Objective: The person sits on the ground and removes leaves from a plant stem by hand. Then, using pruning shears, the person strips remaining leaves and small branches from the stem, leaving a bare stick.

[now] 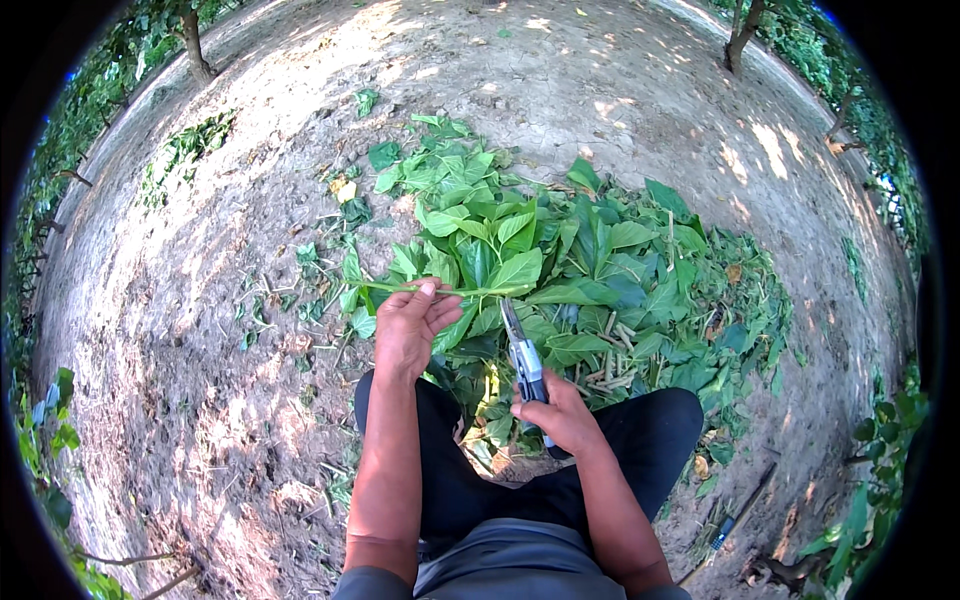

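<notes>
A thin green leafy stem (470,291) lies across my left hand (408,328), pinched between thumb and fingers. It runs roughly level, with broad leaves toward its middle. My right hand (562,412) is wrapped round the handles of pruning shears (526,358) with grey metal and dark grips. Their blade tips point up to the stem, just right of my left hand; whether they touch it I cannot tell. Beneath both hands spreads a heap of green leaves (610,240). Short cut stem pieces (612,372) lie among them, near my right knee.
My bent legs (640,420) frame the near side of the heap. A smaller clump of leaves (185,155) lies far left on bare soil (180,330). A long thin tool or stick (738,515) rests at the lower right. Tree trunks (741,45) stand at the back.
</notes>
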A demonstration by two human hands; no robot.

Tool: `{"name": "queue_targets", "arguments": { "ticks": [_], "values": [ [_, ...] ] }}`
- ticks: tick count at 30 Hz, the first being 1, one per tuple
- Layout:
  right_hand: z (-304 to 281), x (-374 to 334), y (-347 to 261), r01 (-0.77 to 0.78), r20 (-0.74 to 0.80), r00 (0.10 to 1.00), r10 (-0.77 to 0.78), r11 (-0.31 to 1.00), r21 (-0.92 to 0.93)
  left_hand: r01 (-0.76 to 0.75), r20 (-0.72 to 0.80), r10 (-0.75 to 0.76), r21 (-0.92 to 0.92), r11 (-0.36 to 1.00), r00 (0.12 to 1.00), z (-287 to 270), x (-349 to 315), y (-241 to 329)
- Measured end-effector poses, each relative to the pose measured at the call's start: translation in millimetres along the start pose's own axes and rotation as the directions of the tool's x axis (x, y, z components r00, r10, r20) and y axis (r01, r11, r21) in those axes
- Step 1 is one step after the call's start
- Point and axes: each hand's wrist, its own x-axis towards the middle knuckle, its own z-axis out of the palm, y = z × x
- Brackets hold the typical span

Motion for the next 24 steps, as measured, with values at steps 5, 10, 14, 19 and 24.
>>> {"name": "queue_targets", "arguments": {
  "ticks": [5,10,14,19,24],
  "values": [
    [9.6,0.1,-11.7,0.047,0.019,0.999,-0.049,0.996,0.078,0.008,0.059,-0.008,0.01,1.0,0.998,1.6,-2.0,0.1],
    [14.6,4.7,-14.6,0.065,0.003,0.998,-0.066,0.987,0.149,0.019,0.08,-0.021,0.034,0.999,0.997,2.9,-3.0,-0.2],
    [17.6,6.4,-17.9,0.088,-0.017,0.996,-0.086,0.987,0.132,0.034,0.116,-0.041,0.061,0.998,0.992,3.9,-3.5,-1.1],
    [19.2,9.4,-17.8,0.092,-0.041,0.995,-0.087,0.985,0.144,0.052,0.117,-0.062,0.087,0.995,0.991,3.9,-2.8,-2.8],
    [19.1,9.8,-16.9,0.114,-0.06,0.993,-0.106,0.98,0.165,0.055,0.116,-0.066,0.099,0.994,0.991,5.9,-3.5,-2.5]
  ]
}}
